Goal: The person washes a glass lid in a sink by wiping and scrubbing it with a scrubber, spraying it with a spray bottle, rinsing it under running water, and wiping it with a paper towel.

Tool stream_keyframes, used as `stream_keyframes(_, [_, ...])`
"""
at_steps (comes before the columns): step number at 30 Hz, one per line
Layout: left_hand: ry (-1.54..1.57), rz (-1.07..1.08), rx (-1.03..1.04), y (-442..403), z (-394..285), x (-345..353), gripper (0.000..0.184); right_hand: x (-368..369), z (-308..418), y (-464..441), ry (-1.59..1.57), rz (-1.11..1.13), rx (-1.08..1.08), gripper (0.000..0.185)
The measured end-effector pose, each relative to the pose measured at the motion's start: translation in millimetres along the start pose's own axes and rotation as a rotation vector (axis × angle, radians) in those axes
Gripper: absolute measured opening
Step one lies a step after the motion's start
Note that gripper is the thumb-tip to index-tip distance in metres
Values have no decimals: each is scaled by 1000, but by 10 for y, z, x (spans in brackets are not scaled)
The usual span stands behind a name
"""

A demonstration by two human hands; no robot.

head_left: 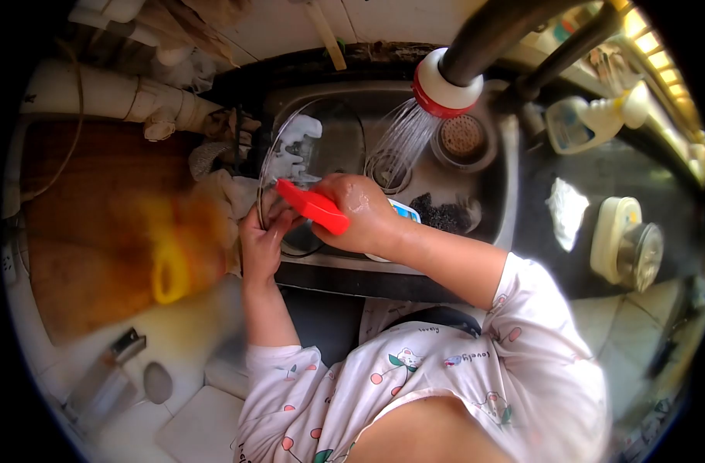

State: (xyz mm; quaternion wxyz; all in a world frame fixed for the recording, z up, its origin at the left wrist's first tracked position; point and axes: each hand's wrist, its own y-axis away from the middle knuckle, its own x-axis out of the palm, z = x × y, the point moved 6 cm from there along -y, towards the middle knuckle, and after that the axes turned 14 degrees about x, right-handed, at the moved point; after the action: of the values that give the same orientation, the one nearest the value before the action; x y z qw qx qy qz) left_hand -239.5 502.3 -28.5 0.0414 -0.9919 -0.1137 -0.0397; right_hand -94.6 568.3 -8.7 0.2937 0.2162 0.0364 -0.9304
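Observation:
My left hand [266, 238] grips the near rim of a clear, round glass lid [338, 135], tilted over the left part of the sink. White foam [298, 145] clings to the glass. My wet right hand [366, 210] is wrapped round a spray bottle with a red trigger head [312, 206]. The nozzle points at the lid, close to my left fingers. Most of the bottle is hidden under my right hand and forearm; a bit of its blue and white label shows.
Water streams from a red and white tap head [447, 86] into the steel sink [509, 177]. A drain strainer [462, 139] and dark scouring pad [437, 212] lie inside. At right stand a white bottle [580, 127], crumpled tissue [566, 212] and cream container [611, 231]. A blurred yellow handle [166, 266] is left.

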Motion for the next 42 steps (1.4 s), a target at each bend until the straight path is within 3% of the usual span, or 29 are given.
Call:
stream_keyframes(3, [10, -35, -8, -18, 10, 22, 38, -34, -15, 19, -24, -29, 36, 21])
stream_keyframes(6, [-9, -53, -23, -26, 28, 25, 36, -35, -45, 35, -108, -81, -6, 27])
stream_keyframes(12, [-9, -22, 20, -65, 97, 44, 32, 15, 40, 82, 75, 54, -15, 21])
stream_keyframes(21, [57, -51, -57, -26, 209, 54, 30, -218, 136, 333, -97, 24, -101, 39])
stream_keyframes(24, [134, -76, -110, 2, 330, 44, 33, -713, 243, 672, -231, -86, -188, 39])
stream_keyframes(26, [183, -63, -152, 49, 478, -25, 38, -1143, 204, 984, -157, -236, -387, 45])
stream_keyframes(27, [221, -54, -210, 98, 597, -74, 46, -1396, 151, 1139, -178, -311, -317, 36])
stream_keyframes(30, [524, -135, -198, 228, 860, -219, 41, -2169, -88, 1680, -384, -575, 24, 17])
stream_keyframes(32, [799, -160, -241, 328, 1059, -358, 43, -2616, -103, 2000, -353, -819, -56, 32])
stream_keyframes(35, [641, -337, -317, 506, 1125, -515, 42, -3120, -247, 2402, -232, -1120, 122, 50])
stream_keyframes(36, [446, -479, -390, 531, 1002, -485, 42, -3260, -307, 2464, -159, -1202, 115, 56])
stream_keyframes(38, [911, -275, -308, 652, 934, -584, 41, -3416, -352, 2427, -67, -1307, 97, 59])
stream_keyframes(40, [871, -512, -343, 631, 711, -426, 40, -3600, -584, 2455, 37, -1398, 84, 52])
stream_keyframes(41, [566, -844, -406, 698, 430, -313, 39, -3700, -714, 2463, 105, -1450, 59, 47])
stream_keyframes(42, [663, -754, -378, 710, 487, -384, 39, -3807, -847, 2478, 167, -1470, 82, 41])
